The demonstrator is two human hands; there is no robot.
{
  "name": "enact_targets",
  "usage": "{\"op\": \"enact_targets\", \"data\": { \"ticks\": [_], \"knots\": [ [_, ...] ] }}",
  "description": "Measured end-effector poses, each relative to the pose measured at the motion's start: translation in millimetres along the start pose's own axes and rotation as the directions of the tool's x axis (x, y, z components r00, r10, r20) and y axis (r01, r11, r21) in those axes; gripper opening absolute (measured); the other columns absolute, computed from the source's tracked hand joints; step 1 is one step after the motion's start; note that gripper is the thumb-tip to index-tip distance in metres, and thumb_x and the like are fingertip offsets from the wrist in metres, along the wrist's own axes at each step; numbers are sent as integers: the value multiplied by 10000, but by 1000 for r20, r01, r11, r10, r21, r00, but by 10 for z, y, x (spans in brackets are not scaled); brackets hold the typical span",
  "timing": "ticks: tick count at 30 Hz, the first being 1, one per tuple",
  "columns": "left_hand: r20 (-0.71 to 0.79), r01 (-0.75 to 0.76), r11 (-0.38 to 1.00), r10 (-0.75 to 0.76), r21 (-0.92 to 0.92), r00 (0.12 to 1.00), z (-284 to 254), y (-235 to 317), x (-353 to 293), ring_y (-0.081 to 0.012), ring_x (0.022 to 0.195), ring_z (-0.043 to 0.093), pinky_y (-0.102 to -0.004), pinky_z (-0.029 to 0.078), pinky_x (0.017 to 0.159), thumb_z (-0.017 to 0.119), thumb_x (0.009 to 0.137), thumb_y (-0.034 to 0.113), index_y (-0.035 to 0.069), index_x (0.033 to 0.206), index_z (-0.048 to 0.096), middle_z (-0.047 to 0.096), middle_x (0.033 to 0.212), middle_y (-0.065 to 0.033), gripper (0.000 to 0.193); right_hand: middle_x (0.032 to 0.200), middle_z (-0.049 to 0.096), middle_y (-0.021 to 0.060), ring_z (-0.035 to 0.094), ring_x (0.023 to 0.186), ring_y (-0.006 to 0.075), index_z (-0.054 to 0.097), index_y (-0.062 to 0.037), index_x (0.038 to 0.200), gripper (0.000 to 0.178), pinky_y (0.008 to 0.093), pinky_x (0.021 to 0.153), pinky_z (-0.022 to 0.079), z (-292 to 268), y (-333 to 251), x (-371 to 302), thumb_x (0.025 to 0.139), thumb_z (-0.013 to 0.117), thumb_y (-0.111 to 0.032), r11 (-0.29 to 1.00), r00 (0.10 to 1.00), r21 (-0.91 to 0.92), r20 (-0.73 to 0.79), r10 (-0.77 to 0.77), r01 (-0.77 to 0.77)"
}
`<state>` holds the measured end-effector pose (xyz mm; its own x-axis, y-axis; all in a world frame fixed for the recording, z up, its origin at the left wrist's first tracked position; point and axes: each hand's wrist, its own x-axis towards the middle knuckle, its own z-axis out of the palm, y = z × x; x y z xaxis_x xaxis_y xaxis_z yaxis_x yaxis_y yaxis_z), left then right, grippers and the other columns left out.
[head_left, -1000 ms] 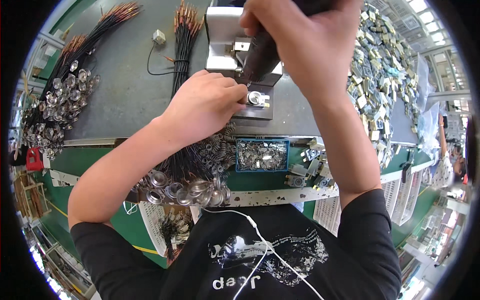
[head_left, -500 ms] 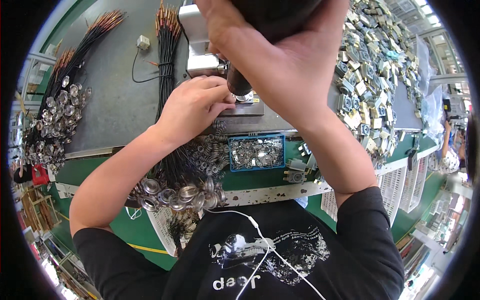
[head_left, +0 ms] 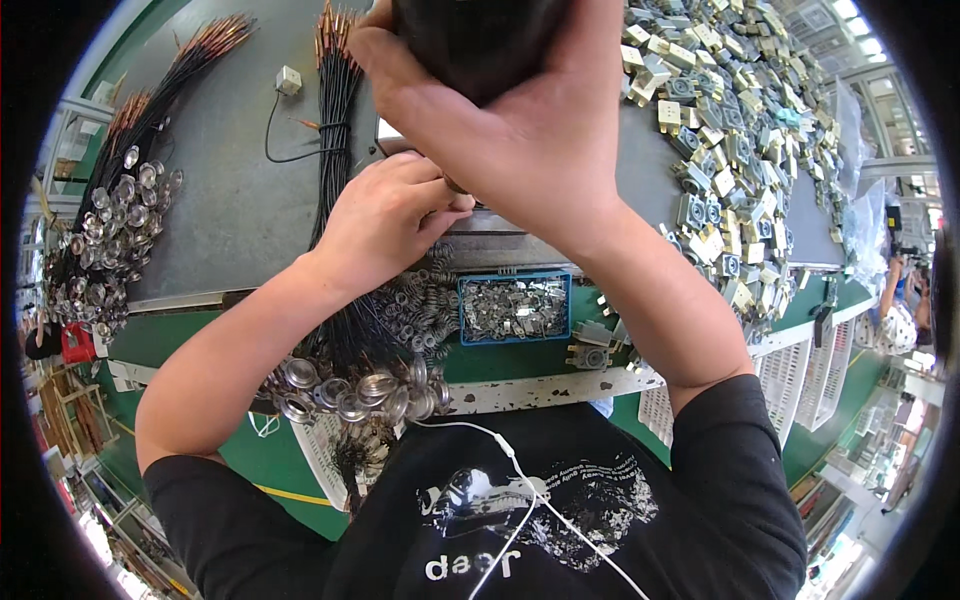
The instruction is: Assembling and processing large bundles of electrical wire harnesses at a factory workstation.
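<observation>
My right hand [head_left: 535, 145] is wrapped round a thick black handle [head_left: 480, 40], raised near the top middle of the view. My left hand [head_left: 385, 215] is closed in a pinch at the metal base block [head_left: 490, 222] just below. Whatever lies between its fingertips is hidden, partly by my right hand. Behind both hands, only a corner of a silver-grey machine body [head_left: 393, 138] shows.
Black wires with copper-coloured ends [head_left: 335, 90] lie bundled at left, with metal cups [head_left: 380, 385] at the near edge. A blue tray [head_left: 515, 341] holds small metal parts, springs [head_left: 410, 318] beside it. Switch-like blocks [head_left: 725, 180] are heaped at right.
My right hand and the black handle have moved left, covering most of the machine and the small metal part on the block. My left hand has stayed nearly still.
</observation>
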<state>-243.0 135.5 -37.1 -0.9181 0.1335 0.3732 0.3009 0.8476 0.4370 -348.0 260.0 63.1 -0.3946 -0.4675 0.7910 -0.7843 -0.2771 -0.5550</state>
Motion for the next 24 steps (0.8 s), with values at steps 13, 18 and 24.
{"op": "enact_targets", "data": {
  "ticks": [13, 18, 24],
  "knots": [
    [38, 51, 995, -48, -83, 998, 31, -25, -13, -289, 873, 624, -429, 512, 768, 719, 793, 102, 67, 878, 626, 645, 875, -63, 130, 1302, 491, 144, 545, 1181, 216, 244, -12, 1498, 834, 354, 979, 466, 86, 147, 18, 816, 723, 19, 936, 996, 341, 49, 72, -84],
    [165, 304, 953, -300, 6, 939, -53, 132, 91, -327, 914, 649, -449, 524, 787, 714, 856, 208, 34, 897, 590, 659, 892, -105, 218, 1225, 529, 151, 610, 1040, 198, 274, -3, 1464, 785, 327, 843, 530, 129, 51, -77, 815, 711, 59, 821, 972, 523, 80, 221, -230],
    [354, 236, 969, -248, 78, 902, -63, -5, 166, -350, 955, 654, -457, 536, 804, 702, 873, 280, 43, 1020, 617, 678, 946, -131, 292, 1095, 585, 151, 654, 879, 188, 306, 10, 1417, 729, 301, 696, 561, 211, 36, -188, 809, 698, 101, 814, 960, 525, 21, 278, -247]
  ]
}}
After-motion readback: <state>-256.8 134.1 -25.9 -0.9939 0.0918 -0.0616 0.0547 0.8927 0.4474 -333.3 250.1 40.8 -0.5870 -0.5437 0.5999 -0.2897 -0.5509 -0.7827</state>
